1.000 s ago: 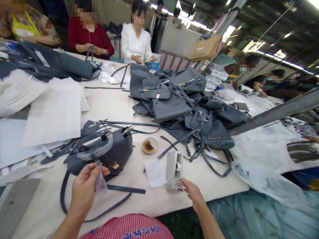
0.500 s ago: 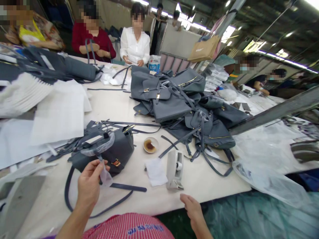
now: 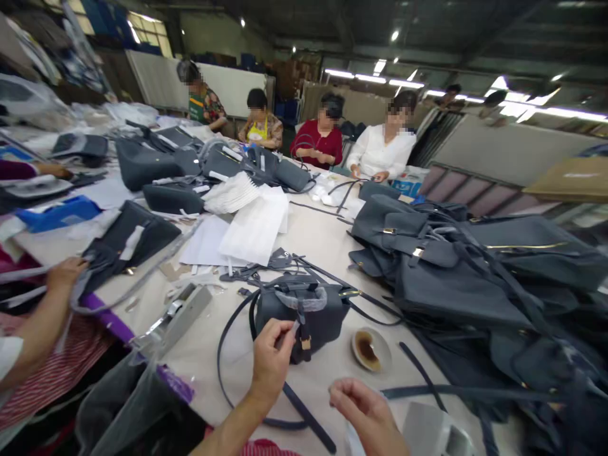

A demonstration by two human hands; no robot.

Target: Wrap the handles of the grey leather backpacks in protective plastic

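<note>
My left hand (image 3: 272, 358) is closed in a pinch on a clear plastic wrap that hangs from the handle of a small grey handbag (image 3: 304, 310) in front of me. The bag stands on the pale table (image 3: 313, 234) with its long strap (image 3: 228, 354) looped around it. My right hand (image 3: 365, 415) is low at the table's near edge with fingers curled together; whether anything is in them I cannot make out. A white tape dispenser (image 3: 432, 434) sits just right of that hand.
A small dish of brown liquid (image 3: 370, 348) lies right of the bag. A heap of grey bags (image 3: 475, 278) fills the right side, white paper sheets (image 3: 256, 225) lie behind. A co-worker's hand (image 3: 64, 275) holds straps at left. Several people sit at the far end.
My view has swung left, so the bag heap now sits at the right. My right hand has left the tape dispenser and drawn in toward my left hand, which keeps its pinch.
</note>
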